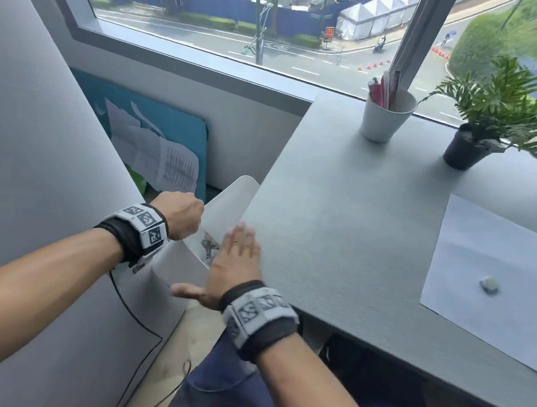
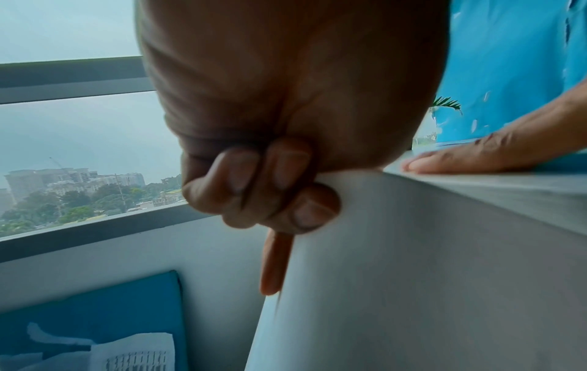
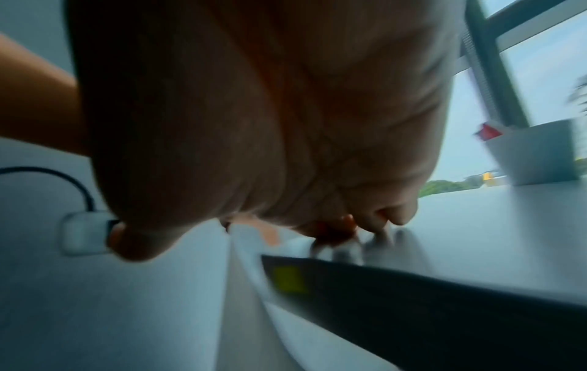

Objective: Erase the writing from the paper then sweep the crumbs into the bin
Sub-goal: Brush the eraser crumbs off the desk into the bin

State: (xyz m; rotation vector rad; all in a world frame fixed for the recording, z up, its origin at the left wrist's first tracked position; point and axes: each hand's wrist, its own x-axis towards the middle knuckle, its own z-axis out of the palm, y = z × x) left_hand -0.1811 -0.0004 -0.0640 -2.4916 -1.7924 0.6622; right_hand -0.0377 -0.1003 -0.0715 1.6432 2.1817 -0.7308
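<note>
In the head view my left hand [image 1: 181,215] grips the rim of a white bin [image 1: 237,195], held tilted against the left edge of the grey desk [image 1: 342,231]. The left wrist view shows the fingers [image 2: 270,190] curled over the bin wall [image 2: 397,276]. My right hand [image 1: 235,260] lies flat with straight fingers at the desk's left edge, over the bin's mouth, where dark scraps [image 1: 207,246] lie inside. The white paper [image 1: 482,240] lies at the right of the desk with a small grey eraser [image 1: 489,285] on it. No crumbs are distinguishable; the right wrist view is blurred.
A white cup [image 1: 388,116] with pens and a potted plant [image 1: 477,129] stand at the back of the desk by the window. A blue board with papers [image 1: 165,140] leans on the wall left of the desk. A black cable [image 1: 137,316] runs along the grey panel beside me.
</note>
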